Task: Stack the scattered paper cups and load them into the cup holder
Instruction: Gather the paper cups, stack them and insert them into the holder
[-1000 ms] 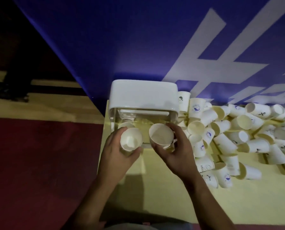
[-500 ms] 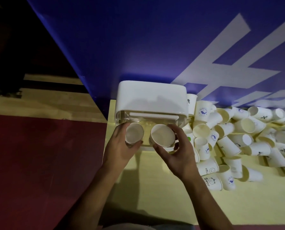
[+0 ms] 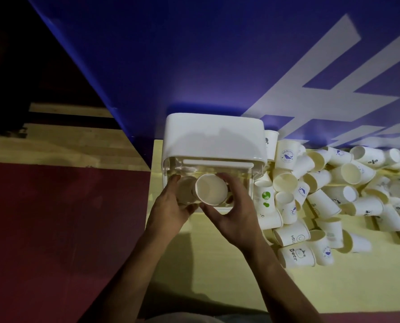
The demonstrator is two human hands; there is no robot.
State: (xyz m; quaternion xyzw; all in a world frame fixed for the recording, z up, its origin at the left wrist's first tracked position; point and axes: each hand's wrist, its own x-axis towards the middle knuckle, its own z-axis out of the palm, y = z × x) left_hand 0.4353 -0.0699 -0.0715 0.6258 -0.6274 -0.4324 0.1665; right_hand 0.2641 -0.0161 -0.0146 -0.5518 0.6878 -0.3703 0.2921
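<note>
**Hold confirmed, both sides**

I saw the left hand (image 3: 168,210) fingers (image 3: 173,180) wrapped round the left cup (image 3: 185,190). The right hand (image 3: 236,217) fingers (image 3: 232,183) gripped the right cup (image 3: 211,189), its rim overlapping the other's. Both sat at the cup holder (image 3: 214,136) front, with scattered cups (image 3: 334,183) heaped on the bench (image 3: 241,276) to its right.

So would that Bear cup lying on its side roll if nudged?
Probably: the Bear cup lies on its side, though its taper would likely curve its path. The neighbouring cup may block it. Being paper, probably light.
</note>
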